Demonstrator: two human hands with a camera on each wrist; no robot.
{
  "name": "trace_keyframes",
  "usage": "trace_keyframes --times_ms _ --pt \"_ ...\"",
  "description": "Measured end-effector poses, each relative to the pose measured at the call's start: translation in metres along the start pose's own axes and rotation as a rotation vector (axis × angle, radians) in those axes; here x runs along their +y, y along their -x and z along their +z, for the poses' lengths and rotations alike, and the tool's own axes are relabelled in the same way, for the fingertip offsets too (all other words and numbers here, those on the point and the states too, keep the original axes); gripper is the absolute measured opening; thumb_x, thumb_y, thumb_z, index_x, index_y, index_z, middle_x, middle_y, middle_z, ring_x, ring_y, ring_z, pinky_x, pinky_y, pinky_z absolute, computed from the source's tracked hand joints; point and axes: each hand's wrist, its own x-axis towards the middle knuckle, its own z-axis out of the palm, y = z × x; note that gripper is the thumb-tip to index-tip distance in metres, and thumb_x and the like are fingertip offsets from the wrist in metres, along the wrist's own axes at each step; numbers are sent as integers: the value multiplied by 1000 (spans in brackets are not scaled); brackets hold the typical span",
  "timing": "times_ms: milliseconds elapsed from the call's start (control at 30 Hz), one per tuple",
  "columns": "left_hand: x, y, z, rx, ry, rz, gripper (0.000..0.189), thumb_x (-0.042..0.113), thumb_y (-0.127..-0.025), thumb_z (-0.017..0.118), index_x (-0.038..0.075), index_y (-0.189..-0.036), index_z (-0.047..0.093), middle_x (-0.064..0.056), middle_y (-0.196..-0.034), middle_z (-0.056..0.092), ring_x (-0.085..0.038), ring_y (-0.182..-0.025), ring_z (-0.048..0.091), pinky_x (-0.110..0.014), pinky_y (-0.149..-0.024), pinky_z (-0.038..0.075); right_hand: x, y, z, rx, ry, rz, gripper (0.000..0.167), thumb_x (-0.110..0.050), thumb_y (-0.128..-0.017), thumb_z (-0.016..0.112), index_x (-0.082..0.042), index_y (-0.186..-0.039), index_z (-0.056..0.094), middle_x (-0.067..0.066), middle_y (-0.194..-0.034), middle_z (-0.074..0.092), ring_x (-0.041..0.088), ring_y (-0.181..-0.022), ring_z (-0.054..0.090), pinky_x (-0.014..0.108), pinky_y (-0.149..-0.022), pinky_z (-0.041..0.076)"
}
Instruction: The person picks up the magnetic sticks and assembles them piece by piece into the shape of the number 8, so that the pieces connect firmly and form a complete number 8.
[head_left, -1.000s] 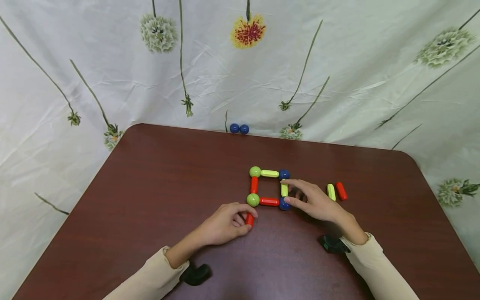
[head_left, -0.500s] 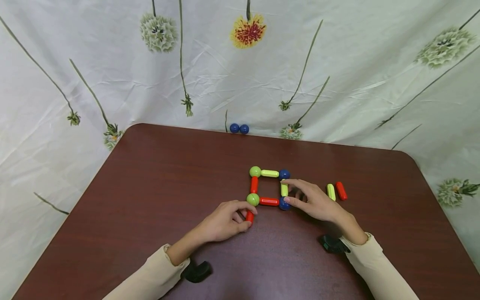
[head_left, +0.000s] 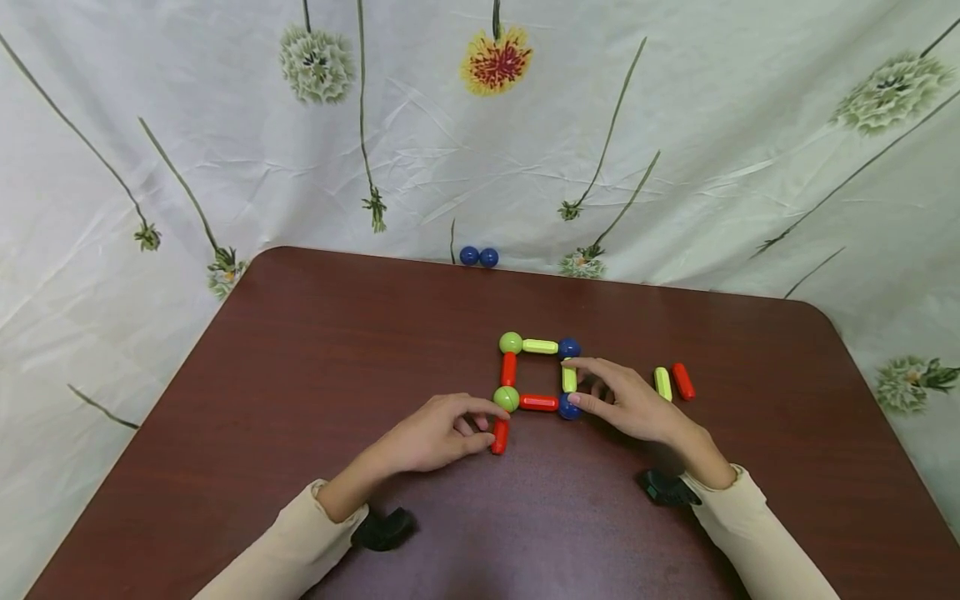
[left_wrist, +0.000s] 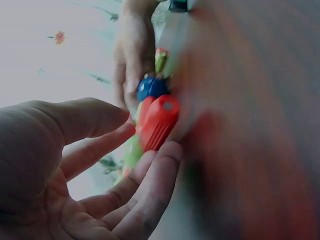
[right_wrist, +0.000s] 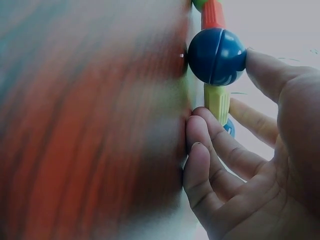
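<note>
A square of magnetic building rods and balls lies on the table (head_left: 360, 333). Green balls (head_left: 511, 342) form its left corners and blue balls (head_left: 569, 348) its right ones. From the near green ball (head_left: 506, 399), a further red rod (head_left: 500, 437) points toward the person. My left hand (head_left: 438, 435) is spread loosely around this rod; in the left wrist view the thumb is apart from it. My right hand (head_left: 626, 400) holds the square's right side, thumb on the near blue ball (right_wrist: 215, 56) and index finger along the yellow-green rod (right_wrist: 217, 104).
To the right of the right hand lie a loose yellow-green rod (head_left: 663, 384) and a loose red rod (head_left: 683, 382). Two blue balls (head_left: 478, 257) sit at the table's far edge, against a flowered cloth (head_left: 420, 125).
My left hand has loosened from the red rod and drawn slightly left and away from the person, leaving the rod at the green ball. The right hand has stayed in place.
</note>
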Motion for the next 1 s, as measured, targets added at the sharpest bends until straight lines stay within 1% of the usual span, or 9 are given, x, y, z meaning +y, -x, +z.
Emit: trace_keyframes --times_ms 67,167,300,400,600,700,833,933,1000 --pt "0 -2 -7 4 -8 -7 31 10 -93 68 13 -124 70 -3 -99 63 -6 -78 65 -22 -74 53 0 0 0 -1 -1 -1 50 -28 -96 69 -10 -141 54 4 -116 64 9 -82 59 25 -69 51" --pt "2 -5 -18 32 -28 -8 29 12 -93 69 12 -122 70 -3 -99 63 -7 -77 65 -23 -73 53 1 0 1 -3 -7 2 50 -28 -96 69 -11 -141 54 4 -115 64 9 -82 59 25 -68 51" --pt "-1 -16 -36 75 -52 -10 28 13 -94 69 9 -122 69 -5 -100 64 -9 -77 64 -25 -71 52 2 0 1 -7 -15 7 50 -28 -97 68 -11 -142 54 4 -114 64 9 -82 59 25 -69 51" --pt "-8 -30 -49 118 -75 -21 27 14 -94 69 8 -121 69 -5 -99 65 -12 -78 64 -27 -71 51 3 0 1 -5 -15 6 50 -28 -97 68 -11 -142 53 4 -114 63 9 -82 59 26 -70 51" --pt "-27 -61 -77 230 -148 -49 27 14 -94 67 6 -119 70 -8 -99 66 -19 -83 63 -31 -75 50 4 0 1 -8 -23 3 50 -27 -97 68 -10 -142 53 4 -114 63 10 -82 59 25 -69 51" --pt "-33 -78 -91 264 -164 -68 28 15 -95 66 6 -121 69 -11 -102 66 -24 -88 62 -35 -79 49 3 0 0 -6 -23 -1 50 -27 -97 68 -10 -142 53 4 -115 63 10 -82 59 25 -69 51" --pt "-37 -100 -109 306 -182 -106 30 16 -96 64 6 -124 67 -15 -111 65 -29 -99 61 -42 -88 49 3 0 1 -1 -19 -8 50 -27 -97 68 -10 -142 53 4 -120 64 10 -84 60 26 -69 51" --pt "-38 -113 -118 334 -194 -134 31 16 -99 60 6 -128 65 -18 -122 63 -33 -110 60 -45 -96 48 3 -1 1 1 -19 -10 50 -26 -97 68 -10 -142 53 4 -119 63 10 -83 60 26 -70 51" --pt "-38 -119 -123 342 -179 -152 33 15 -101 57 5 -131 63 -20 -128 61 -35 -116 58 -47 -100 47 3 -1 2 0 -20 -9 50 -26 -97 68 -11 -142 53 5 -118 63 9 -83 60 26 -70 52"
